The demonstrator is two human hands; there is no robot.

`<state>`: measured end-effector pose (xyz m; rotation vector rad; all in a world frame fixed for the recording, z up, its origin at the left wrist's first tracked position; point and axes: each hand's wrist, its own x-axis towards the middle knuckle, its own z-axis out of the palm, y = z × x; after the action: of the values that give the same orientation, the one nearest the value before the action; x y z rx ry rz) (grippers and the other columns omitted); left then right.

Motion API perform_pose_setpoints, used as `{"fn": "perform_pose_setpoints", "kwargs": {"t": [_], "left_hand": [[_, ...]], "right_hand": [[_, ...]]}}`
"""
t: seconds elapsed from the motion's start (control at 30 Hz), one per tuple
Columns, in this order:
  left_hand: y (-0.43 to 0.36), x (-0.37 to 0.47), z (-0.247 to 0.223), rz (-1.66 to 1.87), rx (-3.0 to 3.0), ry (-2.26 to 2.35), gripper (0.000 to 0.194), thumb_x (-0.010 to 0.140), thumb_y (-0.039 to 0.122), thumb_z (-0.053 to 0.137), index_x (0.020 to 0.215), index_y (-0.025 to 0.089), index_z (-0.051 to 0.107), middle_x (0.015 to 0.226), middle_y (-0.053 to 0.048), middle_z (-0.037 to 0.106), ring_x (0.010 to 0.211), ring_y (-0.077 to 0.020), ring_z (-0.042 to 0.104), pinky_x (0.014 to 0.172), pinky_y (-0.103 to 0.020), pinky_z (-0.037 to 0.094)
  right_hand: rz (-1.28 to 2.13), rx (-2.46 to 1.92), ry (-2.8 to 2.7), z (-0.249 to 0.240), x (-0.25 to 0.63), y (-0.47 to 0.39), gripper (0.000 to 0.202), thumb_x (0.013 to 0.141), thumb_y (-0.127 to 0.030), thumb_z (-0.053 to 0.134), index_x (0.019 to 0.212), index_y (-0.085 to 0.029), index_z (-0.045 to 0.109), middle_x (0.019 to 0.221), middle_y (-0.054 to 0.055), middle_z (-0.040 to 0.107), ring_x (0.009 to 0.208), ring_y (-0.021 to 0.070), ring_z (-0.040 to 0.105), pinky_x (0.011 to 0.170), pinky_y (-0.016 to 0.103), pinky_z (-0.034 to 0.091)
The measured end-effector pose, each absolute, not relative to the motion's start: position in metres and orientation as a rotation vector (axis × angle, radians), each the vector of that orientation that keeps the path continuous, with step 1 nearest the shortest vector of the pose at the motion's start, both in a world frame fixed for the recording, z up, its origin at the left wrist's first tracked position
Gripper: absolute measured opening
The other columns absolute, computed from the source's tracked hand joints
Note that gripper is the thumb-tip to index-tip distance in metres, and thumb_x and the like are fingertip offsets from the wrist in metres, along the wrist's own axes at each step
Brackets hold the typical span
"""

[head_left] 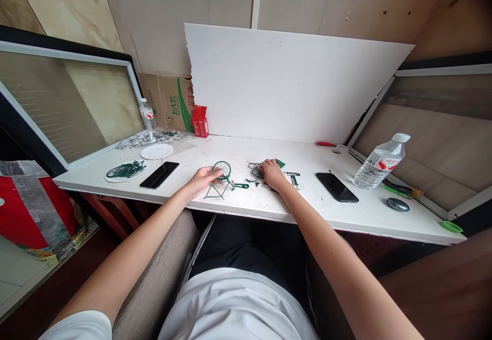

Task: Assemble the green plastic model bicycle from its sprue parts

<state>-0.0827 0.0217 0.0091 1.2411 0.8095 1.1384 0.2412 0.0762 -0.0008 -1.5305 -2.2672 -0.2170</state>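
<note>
My left hand point(203, 180) pinches a small dark green spoked model bicycle wheel point(222, 167), held upright above the white table. Just below it lies a thin green bicycle frame point(216, 191), with a green crank-like piece point(241, 186) to its right. My right hand point(271, 173) is lowered among small green parts point(253, 172), its fingers curled down over them. The fingertips are partly hidden, and what they grip, if anything, cannot be made out. Right of that hand sit more thin green pieces point(294, 178).
A plate of green parts point(123, 176), a white plate point(156, 151) and a phone point(159, 175) lie left. Another phone point(337, 187), a water bottle point(382, 161) and a round dark object point(398, 204) are right. Behind stand a red box point(200, 121) and a white board point(295, 83).
</note>
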Motion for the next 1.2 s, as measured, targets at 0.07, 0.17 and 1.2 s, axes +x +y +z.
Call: {"fn": "perform_pose_setpoints", "kwargs": {"t": [0.07, 0.17, 1.2], "left_hand": [[0.023, -0.083, 0.007, 1.136, 1.247, 0.827, 0.049, 0.071, 0.046, 0.096, 0.097, 0.011, 0.073, 0.096, -0.006, 0.072, 0.09, -0.0188, 0.069, 0.091, -0.038, 0.058], [0.024, -0.084, 0.005, 1.139, 1.242, 0.848, 0.05, 0.071, 0.047, 0.096, 0.098, 0.011, 0.073, 0.098, -0.007, 0.073, 0.09, -0.0188, 0.07, 0.092, -0.037, 0.057], [0.018, -0.077, 0.015, 1.102, 1.263, 0.836, 0.048, 0.071, 0.047, 0.096, 0.095, 0.012, 0.072, 0.096, -0.007, 0.074, 0.088, -0.0191, 0.071, 0.093, -0.04, 0.059]], "right_hand": [[-0.2, -1.505, -2.265, 0.0, 0.243, 0.076, 0.031, 0.109, -0.019, 0.044, 0.107, -0.013, 0.074, 0.112, 0.017, 0.072, 0.105, 0.0285, 0.056, 0.087, 0.035, 0.042], [-0.174, -1.446, -2.282, 0.001, 0.246, 0.074, 0.032, 0.107, -0.015, 0.046, 0.107, -0.015, 0.077, 0.112, 0.014, 0.075, 0.107, 0.0277, 0.057, 0.088, 0.033, 0.042], [-0.454, -1.443, -2.393, 0.009, 0.234, 0.06, 0.027, 0.109, -0.02, 0.049, 0.1, -0.014, 0.073, 0.11, 0.019, 0.071, 0.108, 0.0325, 0.054, 0.089, 0.042, 0.039]]}}
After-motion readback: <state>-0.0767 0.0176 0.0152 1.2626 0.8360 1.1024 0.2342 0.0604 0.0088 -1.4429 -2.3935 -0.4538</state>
